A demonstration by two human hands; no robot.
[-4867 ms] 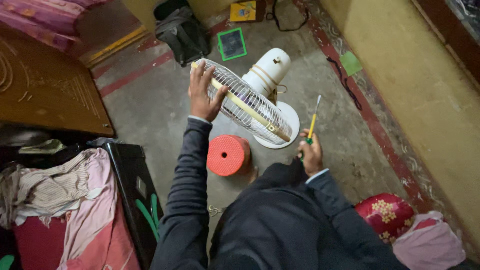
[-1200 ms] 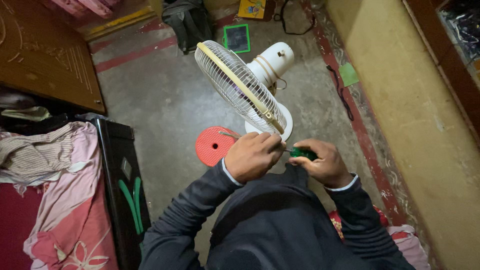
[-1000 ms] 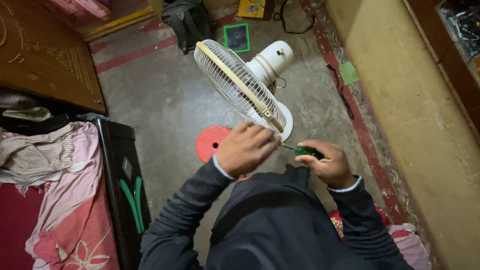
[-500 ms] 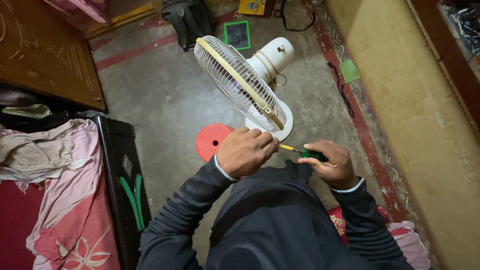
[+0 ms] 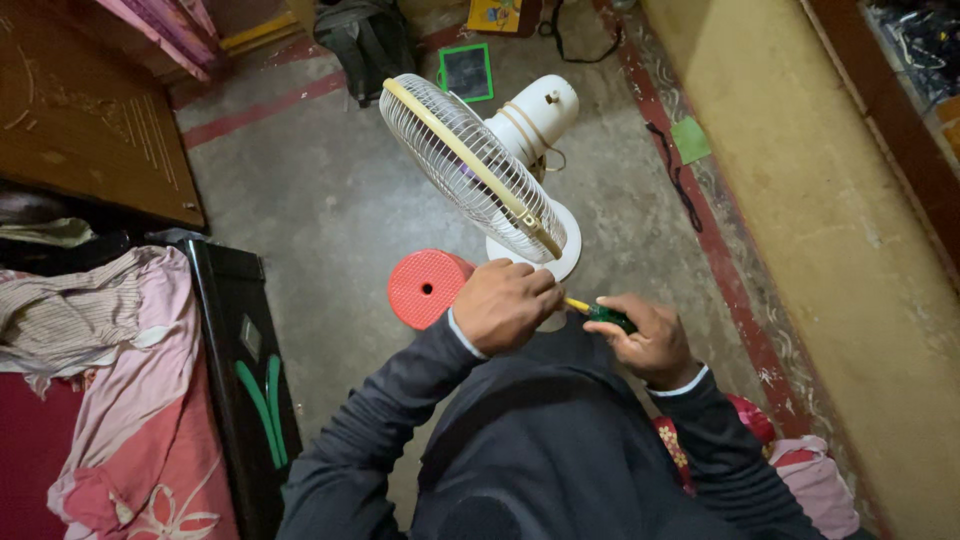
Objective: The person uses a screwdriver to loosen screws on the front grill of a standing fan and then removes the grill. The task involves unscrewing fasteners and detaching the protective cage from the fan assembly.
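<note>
White pedestal fan [image 5: 480, 170] stands on the concrete floor [image 5: 320, 200], grille tilted. Red perforated stool [image 5: 425, 287] sits just below the fan, left of its base. Left hand [image 5: 505, 303], below the fan's grille, is closed around the screwdriver [image 5: 592, 311] shaft. Right hand [image 5: 645, 340] grips its green handle, right of the left hand.

White fan [image 5: 520, 130] with cream-rimmed grille, red stool [image 5: 425, 288] beside left hand [image 5: 505, 305], green-and-yellow screwdriver [image 5: 598, 313] in right hand [image 5: 645, 338]

Stool [image 5: 427, 288] left of fan [image 5: 480, 170]
</note>
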